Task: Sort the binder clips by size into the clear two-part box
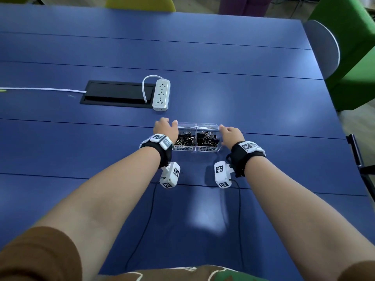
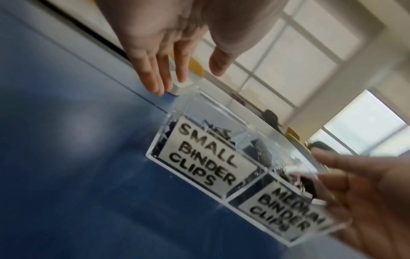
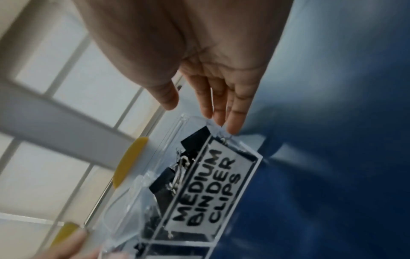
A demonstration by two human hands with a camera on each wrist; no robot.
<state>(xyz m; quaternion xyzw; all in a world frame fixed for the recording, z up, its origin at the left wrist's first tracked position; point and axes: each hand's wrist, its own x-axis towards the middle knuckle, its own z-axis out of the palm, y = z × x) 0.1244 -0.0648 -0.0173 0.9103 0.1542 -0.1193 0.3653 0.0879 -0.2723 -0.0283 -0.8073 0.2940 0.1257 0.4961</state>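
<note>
**Both hands flanking the clear clip box**

A clear, hard-walled two-part box (image 1: 196,138) is sitting on the smooth blue desk (image 1: 101,151), near the person. Its left part, labelled "SMALL BINDER CLIPS" (image 2: 206,156), is holding small black clips (image 1: 185,138) with wire handles; its right part, labelled "MEDIUM BINDER CLIPS" (image 3: 208,192), is holding larger black clips (image 1: 208,137). The left hand (image 1: 164,126) is hovering at the box's left end, its grip apart, fingers straight. The right hand (image 1: 231,134) is reaching to the right end with its grip apart too, fingertips (image 3: 233,128) touching the far corner. Farther off, a white rectangular power strip (image 1: 161,94) is lying beside a black recessed cable hatch (image 1: 117,94)
</note>
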